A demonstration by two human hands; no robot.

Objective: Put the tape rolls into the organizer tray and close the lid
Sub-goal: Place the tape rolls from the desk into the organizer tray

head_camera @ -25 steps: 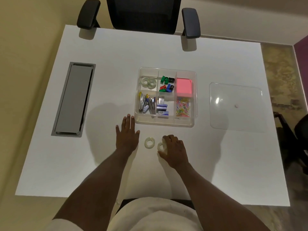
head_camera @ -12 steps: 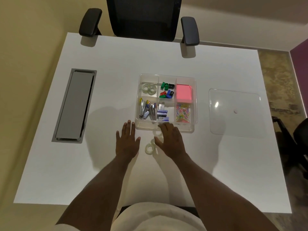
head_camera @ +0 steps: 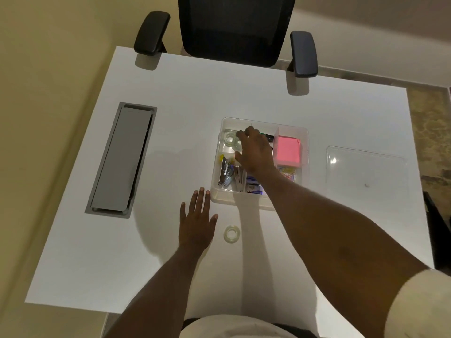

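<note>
We take the organizer tray [head_camera: 262, 201] as the landmark; it sits open at the middle of the white surface [head_camera: 244, 93]. The clear lid [head_camera: 366, 172] lies flat to the right of the tray, well apart from it.

Our right hand [head_camera: 255, 152] reaches over the tray's far-left compartment, where two clear tape rolls [head_camera: 229, 137] lie. The fingers curl downward; we cannot tell whether the grip holds a roll or has let go. We judge the step in hand to be delivery of a roll into that compartment.

Our left hand [head_camera: 196, 225] rests flat on the surface just in front of the tray's near-left corner, grip released.

One tape roll [head_camera: 231, 234] remains on the surface in front of the tray, just beside the left hand. It is small, transparent and lies flat. The next move calls for collecting it, then fetching the lid.
</note>
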